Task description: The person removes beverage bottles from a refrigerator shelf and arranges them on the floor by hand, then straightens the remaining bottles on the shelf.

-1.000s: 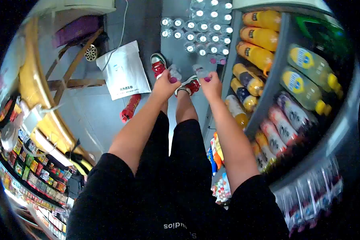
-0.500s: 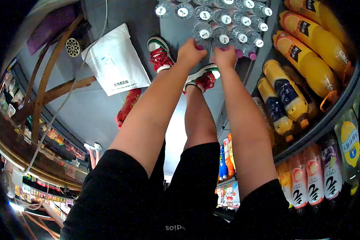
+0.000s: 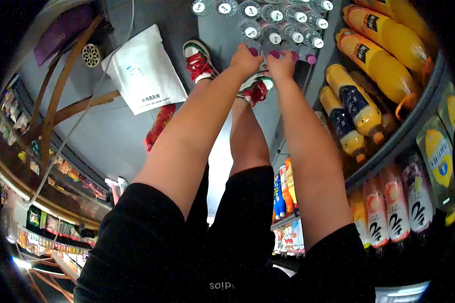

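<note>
My left hand [image 3: 246, 61] has its fingers closed around the neck of a clear bottle with a purple cap [image 3: 253, 51] at the top centre. Just to its right, my right hand [image 3: 281, 64] is curled around another purple cap [image 3: 274, 53]. These bottles' bodies are partly hidden by my fingers. More purple-capped bottles [image 3: 311, 59] stand to the right of that hand. Behind them are several clear bottles with round white cap tops [image 3: 274, 38], packed in rows. My red-laced shoes [image 3: 199, 65] are left of and below the hands.
Large orange drink bottles [image 3: 384, 65] line a shelf [image 3: 389, 147] on the right, with smaller bottles [image 3: 397, 202] below. A white mailing bag [image 3: 146, 70] and a red package [image 3: 160, 125] lie on the floor at left. A cable [image 3: 81, 126] hangs across that side.
The whole view has shifted, so the bottles and floor appear higher and slightly left. My hands stay at the purple caps, and the left one has come slightly closer to the right.
</note>
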